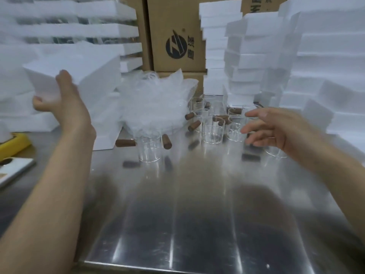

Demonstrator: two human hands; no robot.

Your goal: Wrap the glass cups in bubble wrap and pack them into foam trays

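Left hand (65,101) is gripping a foam block (79,74) at 10 o'clock, likely fetching a tray; right hand (276,129), fingers spread and holding nothing, is hovering over cups (213,131) at 1 o'clock.

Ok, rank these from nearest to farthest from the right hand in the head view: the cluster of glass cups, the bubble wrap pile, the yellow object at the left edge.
From the right hand:
1. Cluster of glass cups, just left of its fingertips.
2. Bubble wrap pile, further left at the table's middle, behind the cups.
3. Yellow object, at the far left edge, beyond the left hand.
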